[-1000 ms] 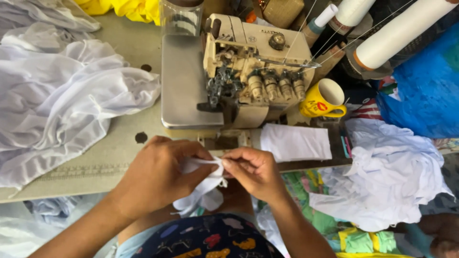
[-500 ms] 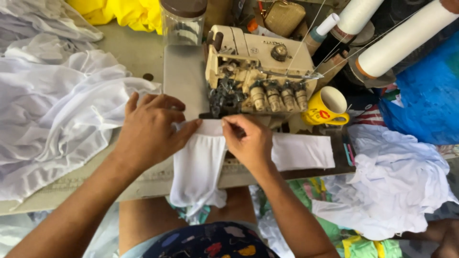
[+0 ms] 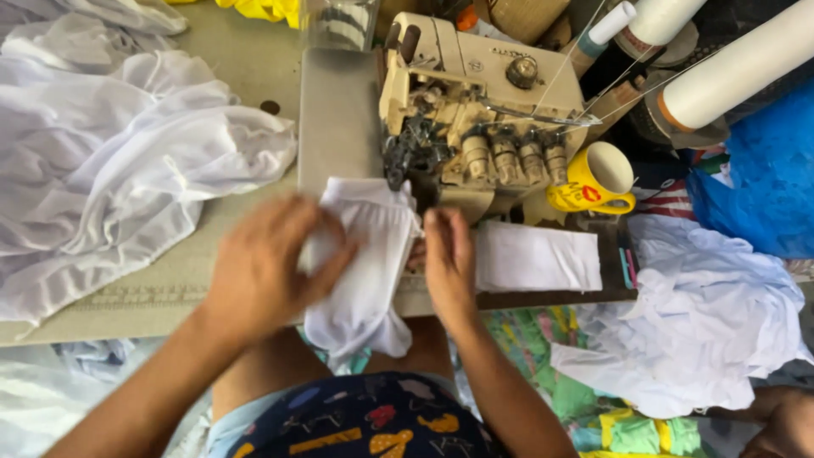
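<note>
Pressing down on a small white fabric piece (image 3: 365, 254), the left hand (image 3: 267, 267) lies spread and flat over its left side, blurred by motion, while the right hand (image 3: 448, 259) rests its fingers along the right edge, fingers together and pointing toward the machine — neither hand is closed around the cloth. The fabric piece lies on the pale surface (image 3: 170, 280) right in front of the cream overlock sewing machine (image 3: 462, 110), its upper edge tucked up against the presser foot area and its lower end drooping over the near edge of the surface. Just right of the right hand sits another flat white fabric piece (image 3: 538, 259). A yellow mug (image 3: 598, 178) stands beside the machine on the right, with large white thread cones (image 3: 729, 72) behind it. A big heap of white cloth (image 3: 110, 161) covers the left of the surface, and a second white pile (image 3: 704, 314) lies lower right — below the surface's edge.
</note>
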